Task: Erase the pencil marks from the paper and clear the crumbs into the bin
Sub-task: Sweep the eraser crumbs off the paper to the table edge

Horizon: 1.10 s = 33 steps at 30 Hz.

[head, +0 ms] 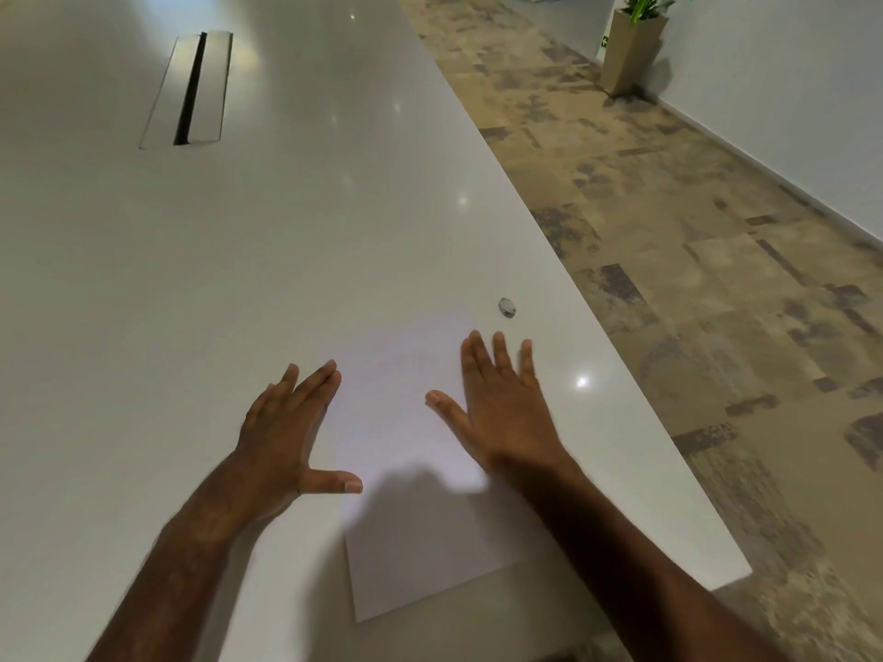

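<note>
A white sheet of paper lies on the white table, near its right edge, with faint pencil marks in its upper part. A small grey eraser rests on the table just beyond the paper's far right corner. My left hand is open, fingers spread, over the paper's left edge. My right hand is open and flat over the paper's right side, fingertips a short way from the eraser. Neither hand holds anything. No bin is in view.
The long white table has a cable slot with a hinged lid at the far left. Its right edge runs diagonally beside patterned carpet. A planter with a green plant stands by the wall.
</note>
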Motion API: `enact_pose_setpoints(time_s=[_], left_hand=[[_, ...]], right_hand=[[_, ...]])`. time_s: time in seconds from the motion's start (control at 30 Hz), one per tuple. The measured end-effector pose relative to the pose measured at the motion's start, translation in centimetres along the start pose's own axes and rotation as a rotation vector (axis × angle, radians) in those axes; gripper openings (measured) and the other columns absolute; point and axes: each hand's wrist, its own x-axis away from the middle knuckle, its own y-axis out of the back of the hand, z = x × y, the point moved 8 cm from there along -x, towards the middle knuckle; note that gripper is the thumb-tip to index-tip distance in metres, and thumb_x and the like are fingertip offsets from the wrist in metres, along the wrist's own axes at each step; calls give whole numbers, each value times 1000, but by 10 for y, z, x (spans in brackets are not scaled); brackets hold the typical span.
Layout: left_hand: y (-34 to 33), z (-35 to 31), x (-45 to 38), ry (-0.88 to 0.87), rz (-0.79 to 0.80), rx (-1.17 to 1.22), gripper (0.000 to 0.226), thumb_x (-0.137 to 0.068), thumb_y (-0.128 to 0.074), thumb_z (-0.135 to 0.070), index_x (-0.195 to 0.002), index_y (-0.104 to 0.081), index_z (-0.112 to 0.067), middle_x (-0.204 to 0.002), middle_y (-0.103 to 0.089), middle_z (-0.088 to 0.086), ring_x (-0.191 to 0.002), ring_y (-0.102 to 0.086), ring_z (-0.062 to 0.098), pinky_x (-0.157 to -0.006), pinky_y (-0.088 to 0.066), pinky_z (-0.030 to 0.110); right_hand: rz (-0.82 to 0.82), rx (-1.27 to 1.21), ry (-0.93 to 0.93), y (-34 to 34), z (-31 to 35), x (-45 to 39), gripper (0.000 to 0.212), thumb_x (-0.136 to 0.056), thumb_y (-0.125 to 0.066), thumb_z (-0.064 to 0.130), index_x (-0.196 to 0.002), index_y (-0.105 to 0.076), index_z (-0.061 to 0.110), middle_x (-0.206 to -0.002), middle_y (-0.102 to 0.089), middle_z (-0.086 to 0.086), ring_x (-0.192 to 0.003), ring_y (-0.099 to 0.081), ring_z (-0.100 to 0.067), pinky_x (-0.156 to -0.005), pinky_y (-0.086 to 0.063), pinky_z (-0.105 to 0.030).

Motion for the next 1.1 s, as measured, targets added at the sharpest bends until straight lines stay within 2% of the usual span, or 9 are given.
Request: enact_pose_setpoints(time_s=[0.13,0.23,0.37,0.63,0.83,0.97,1.1], left_hand=[[0,0,0,-2,-3,-1,147,-43,-43,-111,-163,-2,-36,-165,14,-31,-152,27,4,-116,19,19],[0,1,0,0,-3,-12,148,-43,-42,-112,-164,-2,-35,-164,15,-31,-152,26,4,-118,16,23],[-1,1,0,-2,-1,-13,148,-43,-43,-111,-163,-2,-36,-164,15,-31,-152,26,3,-117,18,20],[-1,0,0,-4,0,-18,148,-43,-41,-112,-163,-1,-36,-164,16,-32,-151,29,2,-114,23,16],[-1,2,0,-1,2,-22,147,-43,-42,-111,-163,-1,-36,-164,16,-33,-151,29,1,-115,22,16],[-2,1,0,-2,25,-42,147,-44,-38,-113,-162,5,-36,-163,21,-31,-150,31,3,-116,19,21],[-2,1,-1,2,34,-59,146,-44,-35,-113,-161,9,-37,-163,23,-30,-150,32,4,-116,19,22]], right_hand=[[-43,-32,-113,9,-29,12,100,-97,1,84,-169,8,13,-177,14,-4,-162,21,-30,-128,19,-55],[-56,-86,-28,11,-11,14,97,-99,-4,82,-168,12,15,-175,21,-1,-160,26,-28,-129,17,-53],[-20,-78,85,0,9,12,96,-100,-4,81,-169,8,15,-176,17,1,-161,23,-25,-130,14,-53],[-63,-67,-45,1,-43,17,100,-97,1,85,-169,9,16,-177,16,0,-161,23,-25,-131,12,-53],[-26,-118,68,1,-25,22,93,-99,-7,83,-168,13,25,-174,23,10,-158,31,-16,-129,16,-50],[-59,-66,19,2,-46,22,96,-98,1,84,-170,6,20,-177,13,5,-161,25,-22,-131,13,-52],[-78,-91,40,6,-50,21,99,-95,5,86,-169,9,21,-176,18,7,-160,27,-20,-131,15,-50]])
